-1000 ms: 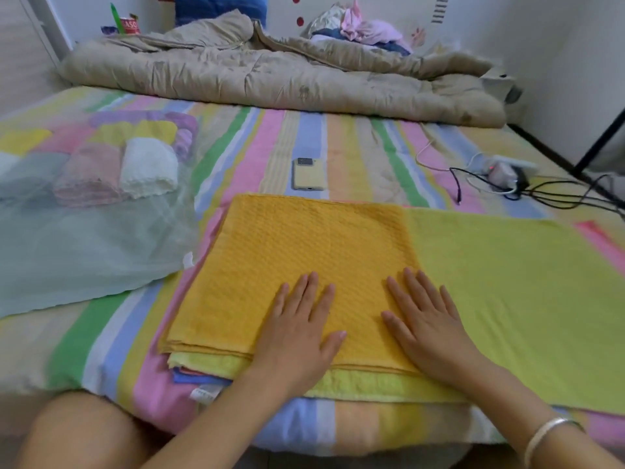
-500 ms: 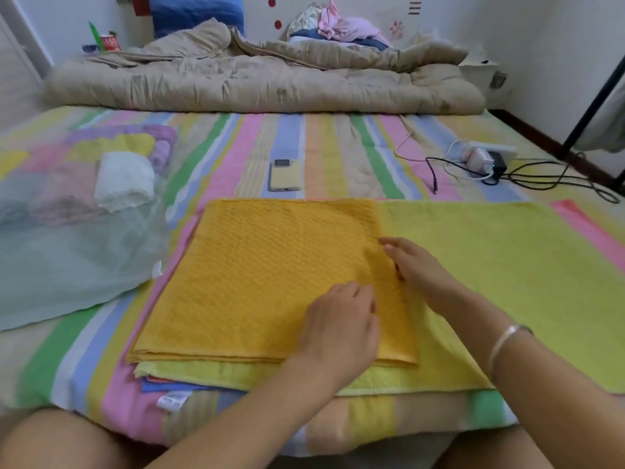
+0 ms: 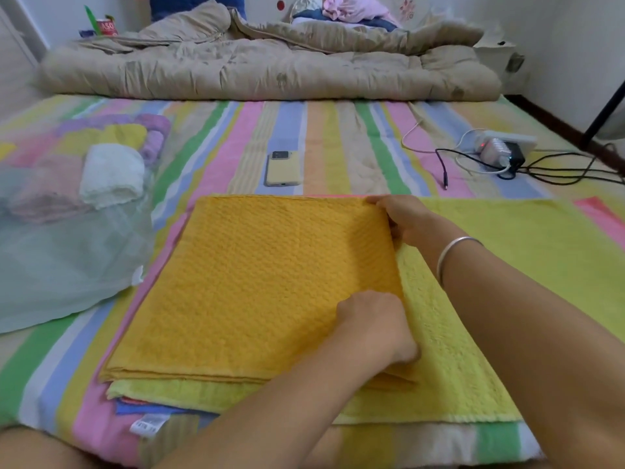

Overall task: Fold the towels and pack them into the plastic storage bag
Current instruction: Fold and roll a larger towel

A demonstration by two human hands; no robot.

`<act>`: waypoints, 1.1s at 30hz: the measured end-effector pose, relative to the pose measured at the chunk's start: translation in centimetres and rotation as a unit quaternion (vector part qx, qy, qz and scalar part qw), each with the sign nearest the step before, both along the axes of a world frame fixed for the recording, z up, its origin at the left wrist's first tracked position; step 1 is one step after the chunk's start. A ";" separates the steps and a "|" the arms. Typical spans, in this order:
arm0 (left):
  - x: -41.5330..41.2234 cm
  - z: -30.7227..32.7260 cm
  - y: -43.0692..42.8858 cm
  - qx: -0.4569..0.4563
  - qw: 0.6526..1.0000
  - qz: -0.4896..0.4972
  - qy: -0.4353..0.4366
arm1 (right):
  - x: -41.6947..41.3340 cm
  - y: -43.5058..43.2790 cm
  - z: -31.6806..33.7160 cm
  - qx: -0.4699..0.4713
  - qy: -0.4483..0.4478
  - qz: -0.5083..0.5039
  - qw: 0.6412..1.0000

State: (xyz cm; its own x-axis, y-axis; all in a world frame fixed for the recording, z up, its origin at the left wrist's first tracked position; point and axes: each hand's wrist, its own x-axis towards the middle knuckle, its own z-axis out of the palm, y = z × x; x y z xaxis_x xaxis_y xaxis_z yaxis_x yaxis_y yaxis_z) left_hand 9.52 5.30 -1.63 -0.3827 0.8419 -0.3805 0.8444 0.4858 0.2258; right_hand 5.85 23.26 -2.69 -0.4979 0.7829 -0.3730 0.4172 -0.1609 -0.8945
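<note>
A folded orange towel (image 3: pixel 263 282) lies on a spread yellow-green towel (image 3: pixel 507 265), with more towels stacked beneath. My right hand (image 3: pixel 409 221) grips the orange towel's far right corner. My left hand (image 3: pixel 375 326) grips its near right edge, fingers curled under the cloth. To the left lies the translucent plastic storage bag (image 3: pixel 61 262), holding folded towels: a white one (image 3: pixel 111 174), a pink one (image 3: pixel 50 194), a yellow one and a purple one.
A phone (image 3: pixel 283 168) lies on the striped bedsheet (image 3: pixel 338 143) beyond the towels. A power strip with chargers and cables (image 3: pixel 500 154) sits at the right. A beige quilt (image 3: pixel 263 69) stretches across the back. My knees show at the bottom edge.
Both hands went from lying flat on the orange towel to its right edge. The right hand moved up to the far corner and the left hand curled onto the near edge.
</note>
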 end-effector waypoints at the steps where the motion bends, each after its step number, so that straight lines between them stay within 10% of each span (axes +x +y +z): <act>1: -0.5 0.4 -0.4 0.014 1.000 -0.001 -0.022 | 0.0 0.1 0.2 0.019 -0.005 0.006 1.000; 9: -5.9 2.0 -8.8 0.222 0.891 0.157 -0.363 | -4.2 -1.1 4.3 0.081 0.054 0.041 0.994; 21: -14.2 0.1 -20.1 0.294 0.765 0.396 -0.415 | -20.8 -11.7 3.3 0.206 -0.055 0.141 0.967; 33: -17.1 -2.1 -23.5 0.311 0.729 0.441 -0.421 | -25.2 -15.1 0.2 0.301 -0.103 0.172 0.932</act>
